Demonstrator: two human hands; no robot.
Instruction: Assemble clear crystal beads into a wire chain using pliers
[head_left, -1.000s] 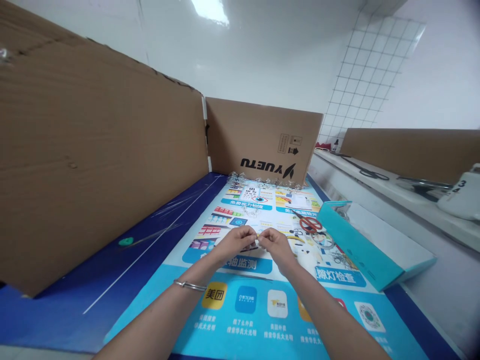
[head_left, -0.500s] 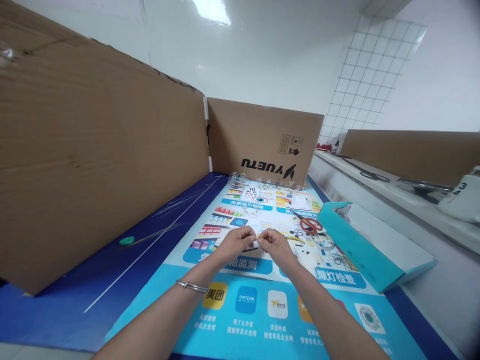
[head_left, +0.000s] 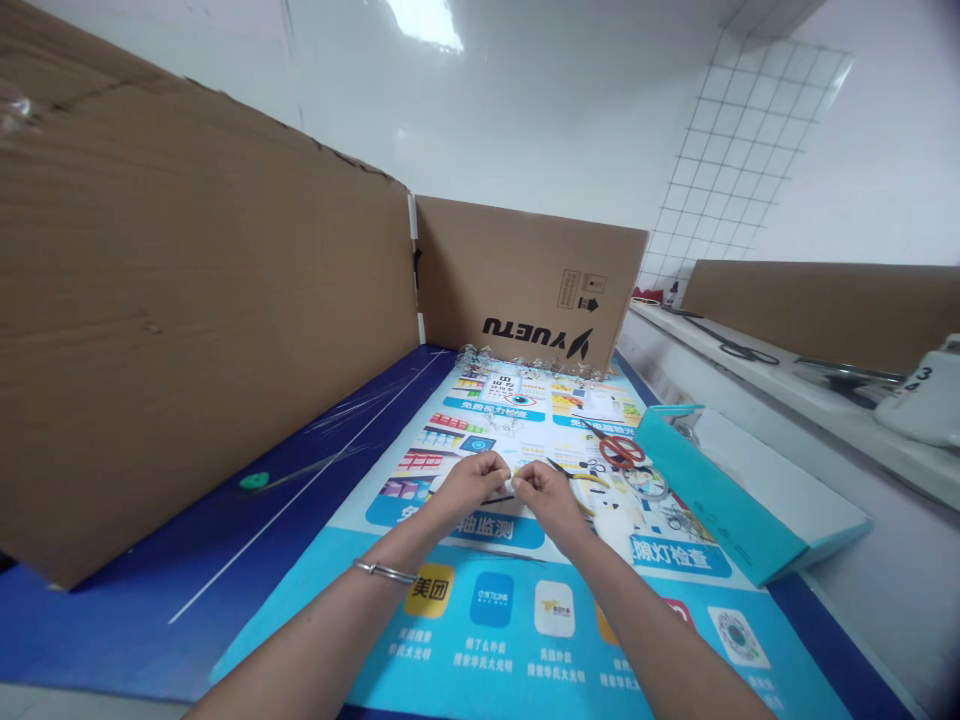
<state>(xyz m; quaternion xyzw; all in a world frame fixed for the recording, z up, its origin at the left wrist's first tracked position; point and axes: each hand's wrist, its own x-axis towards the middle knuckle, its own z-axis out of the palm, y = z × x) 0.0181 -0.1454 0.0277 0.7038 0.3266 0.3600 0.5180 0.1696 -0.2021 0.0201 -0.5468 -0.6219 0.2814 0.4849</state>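
Observation:
Over the printed blue-and-white mat (head_left: 450, 660), my left hand (head_left: 478, 478) and my right hand (head_left: 549, 492) meet fingertip to fingertip. Both are closed in a pinch. A tiny pale bit shows between the fingertips, too small to name. Just right of my right hand lie pliers with yellow handles (head_left: 592, 479), partly hidden by that hand. Red-handled scissors (head_left: 621, 452) rest beyond them, and a round clear dish (head_left: 646, 482) with small bits sits close by. Small wire pieces (head_left: 681, 518) lie nearer to me.
Cardboard panels (head_left: 225, 280) wall off the left and back (head_left: 517, 270). Clear wiry pieces (head_left: 540, 368) line the back panel's foot. An open turquoise box (head_left: 750, 490) stands at the right, by a ledge with black scissors (head_left: 742, 350). A green-ended tool (head_left: 255, 481) lies left.
My right hand has shifted slightly and its fingers have turned, so more of the yellow-handled pliers shows. My left hand is nearly still.

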